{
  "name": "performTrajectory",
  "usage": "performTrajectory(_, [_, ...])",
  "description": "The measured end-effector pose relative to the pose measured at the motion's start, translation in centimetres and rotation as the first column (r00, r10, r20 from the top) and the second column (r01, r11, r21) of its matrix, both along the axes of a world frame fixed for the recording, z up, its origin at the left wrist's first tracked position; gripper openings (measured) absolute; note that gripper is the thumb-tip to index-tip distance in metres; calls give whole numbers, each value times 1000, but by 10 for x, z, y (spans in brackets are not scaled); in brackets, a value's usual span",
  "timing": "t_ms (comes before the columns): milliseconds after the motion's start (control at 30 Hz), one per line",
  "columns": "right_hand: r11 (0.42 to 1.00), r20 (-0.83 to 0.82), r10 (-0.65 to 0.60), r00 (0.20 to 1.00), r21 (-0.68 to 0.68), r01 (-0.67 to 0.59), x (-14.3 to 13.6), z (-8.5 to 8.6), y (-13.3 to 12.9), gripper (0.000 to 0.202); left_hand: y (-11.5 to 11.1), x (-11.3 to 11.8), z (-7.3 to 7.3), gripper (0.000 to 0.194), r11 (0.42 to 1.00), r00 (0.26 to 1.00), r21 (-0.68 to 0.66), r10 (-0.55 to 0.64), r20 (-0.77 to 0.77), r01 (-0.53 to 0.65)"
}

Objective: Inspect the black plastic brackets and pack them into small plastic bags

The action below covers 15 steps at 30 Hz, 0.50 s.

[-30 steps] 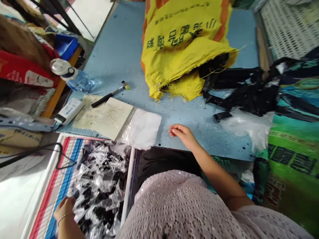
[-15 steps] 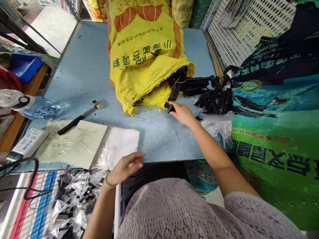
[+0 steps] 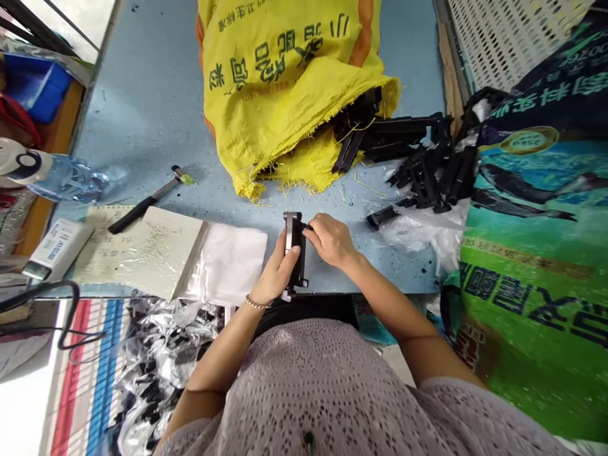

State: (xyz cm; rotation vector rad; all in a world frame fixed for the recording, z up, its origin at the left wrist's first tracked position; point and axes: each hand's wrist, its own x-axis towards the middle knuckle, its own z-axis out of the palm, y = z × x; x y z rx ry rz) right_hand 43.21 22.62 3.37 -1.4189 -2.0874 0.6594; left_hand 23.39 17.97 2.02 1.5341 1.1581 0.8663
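Observation:
A long black plastic part [image 3: 298, 253] stands roughly lengthwise near the table's front edge. My left hand [image 3: 278, 269] is closed around its left side, the thumb lying across it. At its upper right side, my right hand [image 3: 330, 239] pinches with bent fingers; whether it grips an edge of this part or a small separate piece is hidden. Similar black parts spill from the mouth of a yellow woven sack [image 3: 289, 120] beyond my hands. More of these black parts [image 3: 422, 177] lie heaped to the right, partly on clear plastic film [image 3: 427, 234].
Left of my hands lie white plastic bags [image 3: 237, 256], a notepad [image 3: 161, 250] with tiny bits on it, and a black-handled tool [image 3: 137, 212]. A water bottle [image 3: 61, 177] lies farther left. A green sack [image 3: 536, 278] borders the right. Below the table, a crate holds wrapped parts [image 3: 152, 373].
My right hand has come back from the sack's mouth with a black part. My left hand has moved up and right and closed on it. The view has shifted.

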Motion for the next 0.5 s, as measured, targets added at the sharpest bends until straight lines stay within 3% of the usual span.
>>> performTrajectory(67, [997, -63, 0, 998, -83, -5, -1, -3, 1, 45, 2, 2, -2, 61, 999, 998, 39, 34, -48, -32])
performTrajectory(167, [981, -121, -2, 993, -195, -21, -7, -5, -13, 52, 10, 1, -2, 57, 992, 991, -5, 122, -59, -122])
performTrajectory(300, [967, 6, 213, 977, -141, -210, -23, -7, -54, 47, 19, -6, -2, 51, 969, 967, -19, 246, -72, -247])
performTrajectory(367, [948, 5, 227, 974, -233, -219, -28, -7, -62, 43, 20, -7, -5, 53, 959, 956, -26, 278, -93, -281])
performTrajectory(433, [932, -11, 148, 989, -332, -143, -24, -5, -47, 44, 18, -5, -9, 55, 956, 944, -58, 271, -191, -286])
performTrajectory(500, [942, 15, -4, 1000, -334, 9, -9, -2, -6, 47, 13, 3, -12, 55, 964, 902, -87, 200, -383, -251])
